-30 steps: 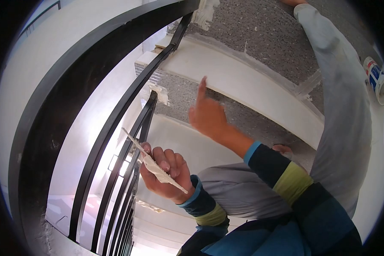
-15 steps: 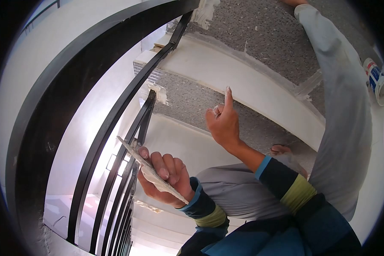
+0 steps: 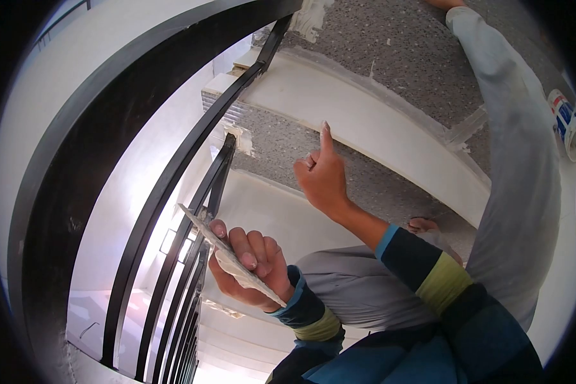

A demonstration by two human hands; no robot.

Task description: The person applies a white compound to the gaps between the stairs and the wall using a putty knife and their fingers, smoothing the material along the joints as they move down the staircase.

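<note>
My left hand (image 3: pixel 253 262) grips a thin flat plate (image 3: pixel 230 259), tilted and smeared with pale paste, near the black railing bars. My right hand (image 3: pixel 325 176) is over the speckled stair tread, its index finger stretched out and the other fingers bent. White smears mark its fingers, and no object shows in it. The index fingertip appears near the lower edge of the white riser (image 3: pixel 371 137); whether it touches cannot be told.
A black metal railing (image 3: pixel 166 176) with a broad curved rail runs down the left. Pale patches surround the post bases on the speckled steps (image 3: pixel 390 64). My grey-trousered leg (image 3: pixel 518 166) bends at the right, beside a white, red and blue container (image 3: pixel 566 121). A bare foot (image 3: pixel 422 224) shows below the riser.
My right hand has moved left and slightly up, its index finger still stretched out. My left hand still holds the plate in nearly the same place.
</note>
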